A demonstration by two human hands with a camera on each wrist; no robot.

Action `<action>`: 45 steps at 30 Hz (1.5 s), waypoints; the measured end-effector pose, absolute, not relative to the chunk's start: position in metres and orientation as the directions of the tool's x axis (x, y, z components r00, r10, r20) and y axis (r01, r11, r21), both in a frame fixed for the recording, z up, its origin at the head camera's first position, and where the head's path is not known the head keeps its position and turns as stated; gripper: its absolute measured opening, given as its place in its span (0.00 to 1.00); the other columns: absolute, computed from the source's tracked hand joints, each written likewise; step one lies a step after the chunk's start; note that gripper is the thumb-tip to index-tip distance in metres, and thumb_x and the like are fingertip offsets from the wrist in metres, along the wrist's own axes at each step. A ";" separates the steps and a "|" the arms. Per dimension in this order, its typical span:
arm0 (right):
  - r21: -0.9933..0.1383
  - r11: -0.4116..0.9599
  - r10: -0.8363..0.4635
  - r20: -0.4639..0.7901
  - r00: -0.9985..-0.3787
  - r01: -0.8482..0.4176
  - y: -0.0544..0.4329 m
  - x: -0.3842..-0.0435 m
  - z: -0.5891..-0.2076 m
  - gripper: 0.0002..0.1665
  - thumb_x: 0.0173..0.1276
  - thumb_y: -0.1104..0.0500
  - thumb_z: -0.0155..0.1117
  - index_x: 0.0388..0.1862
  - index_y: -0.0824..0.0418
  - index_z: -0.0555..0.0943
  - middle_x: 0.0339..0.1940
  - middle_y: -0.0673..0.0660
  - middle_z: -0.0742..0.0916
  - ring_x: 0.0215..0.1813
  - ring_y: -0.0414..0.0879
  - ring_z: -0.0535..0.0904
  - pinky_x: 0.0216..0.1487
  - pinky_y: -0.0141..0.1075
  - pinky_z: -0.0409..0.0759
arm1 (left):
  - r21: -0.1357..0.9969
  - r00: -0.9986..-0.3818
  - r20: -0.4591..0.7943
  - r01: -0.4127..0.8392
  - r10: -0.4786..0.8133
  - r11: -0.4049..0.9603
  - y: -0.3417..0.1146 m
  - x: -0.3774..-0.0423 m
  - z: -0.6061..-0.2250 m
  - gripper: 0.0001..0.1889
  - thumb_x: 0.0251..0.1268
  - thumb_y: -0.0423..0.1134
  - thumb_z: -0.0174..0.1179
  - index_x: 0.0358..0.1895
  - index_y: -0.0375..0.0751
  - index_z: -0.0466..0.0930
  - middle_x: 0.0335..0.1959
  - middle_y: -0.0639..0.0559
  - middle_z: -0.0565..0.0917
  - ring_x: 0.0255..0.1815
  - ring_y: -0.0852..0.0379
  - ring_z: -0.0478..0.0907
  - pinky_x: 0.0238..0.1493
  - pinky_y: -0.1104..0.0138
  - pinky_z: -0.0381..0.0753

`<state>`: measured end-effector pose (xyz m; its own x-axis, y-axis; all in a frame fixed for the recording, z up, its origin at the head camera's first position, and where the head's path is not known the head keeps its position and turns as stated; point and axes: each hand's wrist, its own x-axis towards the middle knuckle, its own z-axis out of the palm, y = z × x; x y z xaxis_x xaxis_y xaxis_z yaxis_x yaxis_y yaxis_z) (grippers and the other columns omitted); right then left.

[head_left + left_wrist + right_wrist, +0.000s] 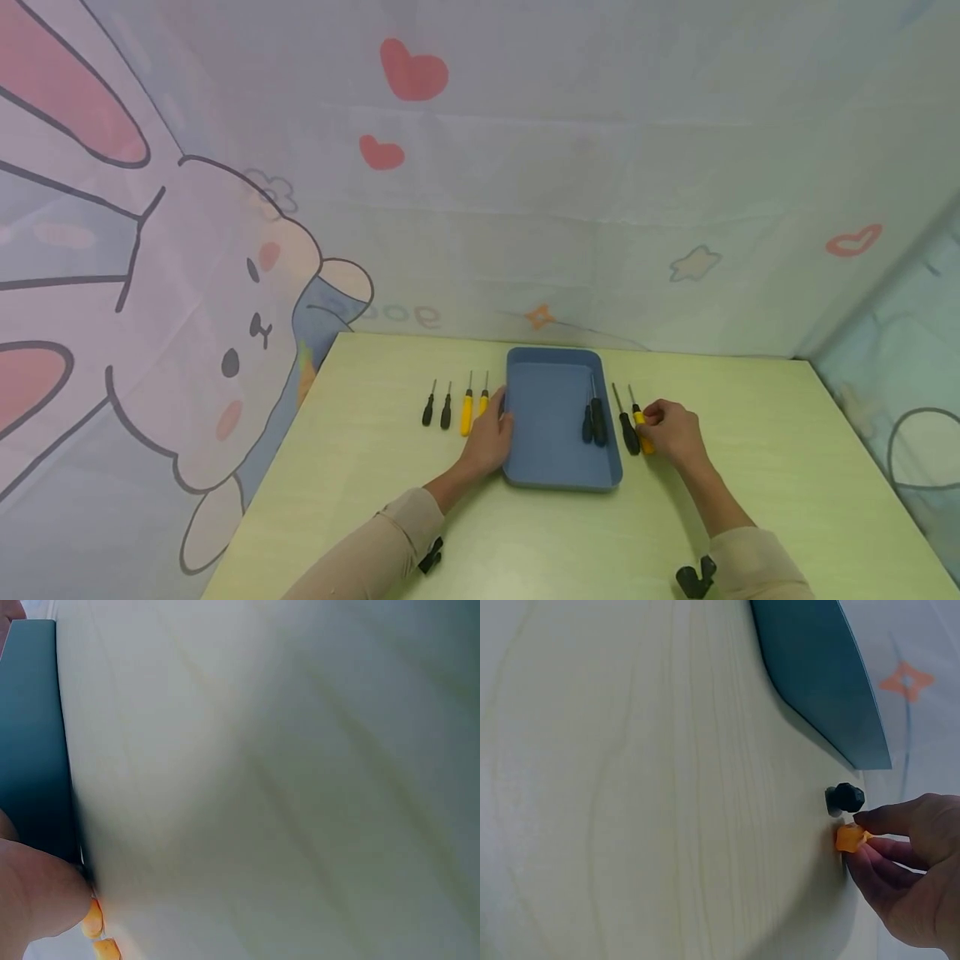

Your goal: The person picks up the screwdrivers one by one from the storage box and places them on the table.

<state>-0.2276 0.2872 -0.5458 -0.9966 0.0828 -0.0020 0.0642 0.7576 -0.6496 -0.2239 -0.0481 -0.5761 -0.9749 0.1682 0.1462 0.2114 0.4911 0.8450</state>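
Note:
A blue-grey tray (pixel 555 467) lies on the table, with two black screwdrivers (pixel 598 421) inside along its right side. My left hand (pixel 489 437) grips the tray's left wall; in the left wrist view the thumb (pixel 45 889) lies at the wall (pixel 34 742). Right of the tray, my right hand (pixel 673 432) pinches the handle of a yellow-and-black screwdriver (pixel 642 429) between thumb and fingers. Its yellow handle end (pixel 851 838) shows in the right wrist view. Just left of it lies a black screwdriver (pixel 628 429), whose handle end (pixel 847 797) is close to the fingertips.
Left of the tray lie two small black screwdrivers (pixel 446 414) and two yellow-handled ones (pixel 467 412), one partly behind my left hand. The pale wood-grain table (pixel 360 467) ends at a printed cloth (pixel 510 208) at the back.

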 end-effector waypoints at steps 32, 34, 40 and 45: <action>-0.641 0.768 0.051 0.073 -0.996 -0.008 0.285 -0.226 -0.538 0.21 0.68 0.61 0.72 0.52 0.76 0.81 0.39 0.65 0.88 0.41 0.60 0.85 0.47 0.55 0.85 | 0.852 -0.974 0.146 0.213 0.174 0.478 -0.048 -0.225 -0.577 0.29 0.88 0.35 0.44 0.84 0.31 0.53 0.81 0.33 0.64 0.80 0.39 0.66 0.76 0.49 0.69; -0.643 0.766 0.042 0.076 -0.996 -0.017 0.284 -0.225 -0.535 0.22 0.69 0.60 0.72 0.53 0.76 0.81 0.40 0.65 0.88 0.43 0.61 0.85 0.48 0.56 0.85 | 0.850 -0.974 0.148 0.214 0.173 0.482 -0.048 -0.225 -0.577 0.29 0.87 0.35 0.44 0.84 0.30 0.54 0.81 0.33 0.64 0.79 0.39 0.66 0.76 0.48 0.70; -0.657 0.752 0.020 0.098 -0.995 -0.050 0.275 -0.224 -0.524 0.24 0.70 0.60 0.71 0.56 0.77 0.81 0.41 0.66 0.88 0.46 0.62 0.86 0.51 0.55 0.86 | 0.855 -0.973 0.155 0.219 0.171 0.470 -0.049 -0.223 -0.576 0.28 0.87 0.34 0.44 0.83 0.29 0.54 0.80 0.31 0.65 0.78 0.37 0.67 0.75 0.47 0.71; -0.667 0.743 0.012 0.111 -0.994 -0.065 0.270 -0.224 -0.518 0.24 0.69 0.60 0.71 0.56 0.77 0.81 0.42 0.65 0.88 0.45 0.61 0.86 0.51 0.54 0.86 | 0.850 -0.973 0.158 0.220 0.167 0.478 -0.050 -0.223 -0.575 0.28 0.87 0.34 0.44 0.83 0.28 0.55 0.80 0.31 0.66 0.78 0.36 0.68 0.75 0.47 0.71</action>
